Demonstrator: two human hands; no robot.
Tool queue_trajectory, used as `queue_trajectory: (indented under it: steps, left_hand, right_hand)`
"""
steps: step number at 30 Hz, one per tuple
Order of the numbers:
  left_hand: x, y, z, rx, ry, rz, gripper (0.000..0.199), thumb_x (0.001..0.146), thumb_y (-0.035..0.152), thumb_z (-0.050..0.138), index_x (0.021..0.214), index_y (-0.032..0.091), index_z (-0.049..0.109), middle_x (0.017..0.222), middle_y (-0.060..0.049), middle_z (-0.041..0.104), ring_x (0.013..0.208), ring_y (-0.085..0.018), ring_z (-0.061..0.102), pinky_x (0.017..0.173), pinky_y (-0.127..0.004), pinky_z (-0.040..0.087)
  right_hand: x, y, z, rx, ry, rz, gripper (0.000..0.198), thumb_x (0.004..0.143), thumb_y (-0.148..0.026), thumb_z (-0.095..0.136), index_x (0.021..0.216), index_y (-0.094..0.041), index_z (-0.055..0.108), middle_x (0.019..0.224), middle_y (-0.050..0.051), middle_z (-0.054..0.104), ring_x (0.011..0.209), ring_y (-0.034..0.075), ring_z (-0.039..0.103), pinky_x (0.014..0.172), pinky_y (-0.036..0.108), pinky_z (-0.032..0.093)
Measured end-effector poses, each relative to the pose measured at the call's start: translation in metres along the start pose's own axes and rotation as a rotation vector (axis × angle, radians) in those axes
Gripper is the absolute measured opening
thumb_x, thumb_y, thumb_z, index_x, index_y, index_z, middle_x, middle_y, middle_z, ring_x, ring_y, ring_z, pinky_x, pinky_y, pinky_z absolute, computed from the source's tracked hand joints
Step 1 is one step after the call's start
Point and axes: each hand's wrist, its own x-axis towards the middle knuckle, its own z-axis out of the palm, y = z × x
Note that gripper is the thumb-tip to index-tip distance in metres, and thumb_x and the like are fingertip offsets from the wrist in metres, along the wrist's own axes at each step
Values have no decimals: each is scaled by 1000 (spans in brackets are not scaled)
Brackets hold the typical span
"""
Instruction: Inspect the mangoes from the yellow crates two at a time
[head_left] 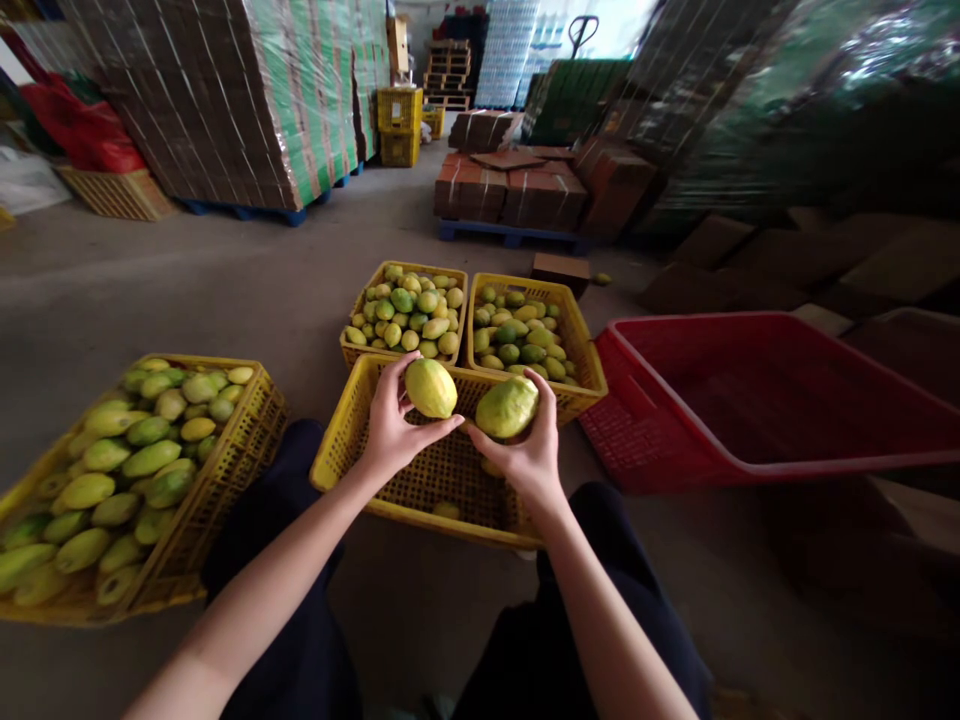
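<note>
My left hand (397, 418) is closed around a yellow lemon (431, 388), with the thumb stretched along beneath it. In my right hand (531, 450) is a greener, bumpier lemon (507, 407), held between thumb and fingers. Both hands are side by side, their thumb tips close together. Below them stands a yellow plastic crate (420, 497) with a perforated floor. A lemon (446, 510) lies on that floor, and another (490, 468) shows partly behind my right hand.
Two yellow crates (346, 345) (592, 375) of lemons stand just beyond. Another full yellow crate (247, 420) is at left. A large red bin (622, 420) sits at right. Flat cartons (510, 190) lie on a blue pallet behind, and wrapped carton stacks (225, 100) rise at back left.
</note>
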Motion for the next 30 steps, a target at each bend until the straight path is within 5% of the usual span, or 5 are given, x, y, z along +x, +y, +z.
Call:
queue_trajectory:
  steps: [5,9,23,30]
  left_hand:
    - [3,7,-6,271,8,141,80,68,45,83,136,26,47,128,-13,53,119,-29,56,95,-42,53]
    - [3,12,-8,371,17,169,80,65,45,85,135,25,50,117,-11,54,103,-24,59,86,-39,55]
    - [1,0,-2,89,26,0,80,64,42,86,131,23,45,131,-14,57,118,-27,59,99,-41,51]
    - [1,2,1,-37,-23,-71,79,64,41,86,130,23,45,134,-15,55,124,-29,57,101,-42,50]
  right_hand:
    - [0,3,0,11,-42,73,86,58,-40,85,133,-25,45,128,10,56,116,31,56,98,49,47]
    - [-1,8,0,-14,-11,69,86,59,-40,84,135,-27,45,131,11,54,120,32,54,98,50,48]
    - [-1,-1,2,201,-59,197,97,55,-35,88,140,-25,42,134,13,56,113,31,61,95,49,54]
    - [-1,-3,2,299,-68,152,91,57,-33,87,137,-27,43,136,12,55,118,31,59,100,51,52]
